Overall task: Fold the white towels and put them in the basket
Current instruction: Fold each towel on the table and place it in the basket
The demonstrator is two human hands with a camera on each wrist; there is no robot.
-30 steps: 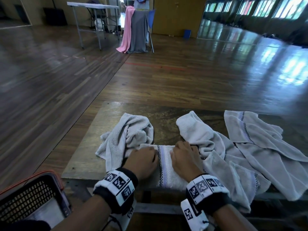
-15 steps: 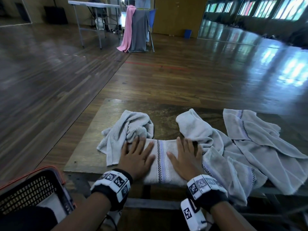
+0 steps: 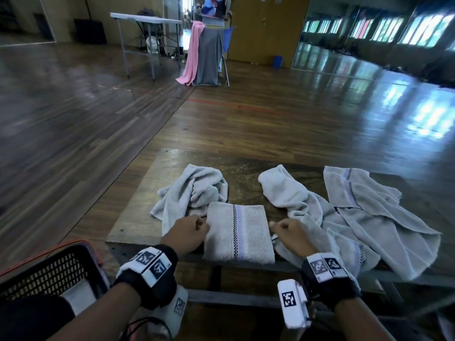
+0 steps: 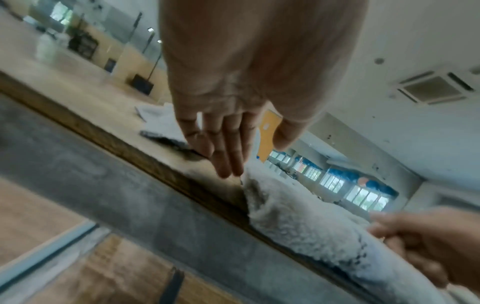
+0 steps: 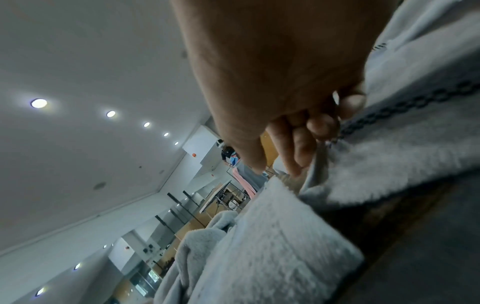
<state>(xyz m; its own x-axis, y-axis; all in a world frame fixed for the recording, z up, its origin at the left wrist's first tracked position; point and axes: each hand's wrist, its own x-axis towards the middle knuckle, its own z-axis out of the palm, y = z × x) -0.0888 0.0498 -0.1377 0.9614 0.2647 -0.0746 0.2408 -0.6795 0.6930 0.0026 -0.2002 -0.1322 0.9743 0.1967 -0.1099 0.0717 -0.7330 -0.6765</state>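
A folded white towel (image 3: 238,232) with a checkered stripe lies at the near edge of the wooden table (image 3: 133,225). My left hand (image 3: 189,230) is at its left edge; in the left wrist view its fingers (image 4: 228,160) are straight and point at the table beside the folded towel (image 4: 298,218). My right hand (image 3: 288,232) is just off the right edge, fingers curled (image 5: 298,148), over a loose towel (image 3: 295,200); I see nothing held. Two more loose towels lie at the left (image 3: 194,190) and right (image 3: 369,207). The black mesh basket (image 3: 49,271) is at lower left.
Something white (image 3: 81,294) lies inside the basket. Wood floor surrounds the table. Far back stand a folding table (image 3: 145,18), a stand draped with pink and grey cloth (image 3: 204,55) with a person behind it, and a blue bin (image 3: 278,61).
Both hands pressed flat on the folded towel half a second ago. They have slid off outward, the left to its left edge, the right to its right edge with fingers curled.
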